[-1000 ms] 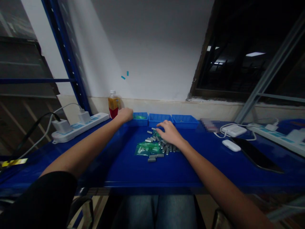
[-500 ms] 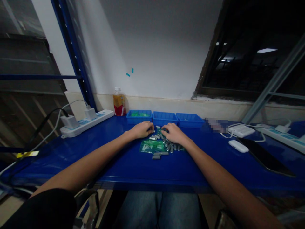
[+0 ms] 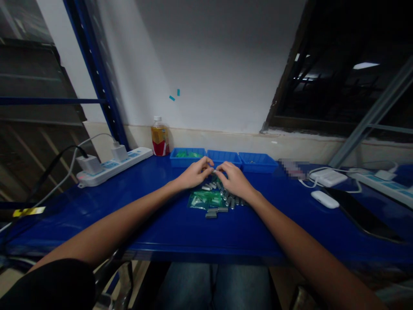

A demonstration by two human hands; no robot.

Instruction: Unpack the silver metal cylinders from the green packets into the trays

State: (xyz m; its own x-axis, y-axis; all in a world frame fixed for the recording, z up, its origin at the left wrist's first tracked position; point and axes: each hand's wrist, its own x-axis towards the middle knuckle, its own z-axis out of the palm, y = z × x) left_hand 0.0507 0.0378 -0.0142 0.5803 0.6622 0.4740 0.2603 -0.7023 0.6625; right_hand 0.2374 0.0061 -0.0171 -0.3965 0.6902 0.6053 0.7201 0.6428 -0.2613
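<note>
Tabletop: smooth, glossy deep blue, its straight front edge just beyond the denim lap.
Loose cylinders: short, dull-silver, metallic-looking, lying on their sides nearest the person, just in front of the bag.
Green bag: thin, crinkled, see-through plastic, lying flat, pale slender pieces showing through it.
Heaped cylinders: the same silvery kind, jumbled beside the bag, ends pointing various ways; the right hand covers part of them.
Grip: fingertips of the left hand and right hand meet at a small pale piece above the far side of the heap; I cannot tell which hand pinches it.
Right side: flat black phone, glossy and rounded at the corners; beside it a smooth white oval case, with a white charger and looped cable beyond.
Left side: long white power strip, blocky plugs standing in it, cords trailing off.
Trays: ribbed blue plastic in a row behind the hands; left tray with green pieces, middle tray partly screened by the fingers, right tray with tiny bits.
Bottle: upright, amber, white-capped, red lower label, near the left tray.
Wall: matte white, two blue strips stuck on it; dark window at right.
</note>
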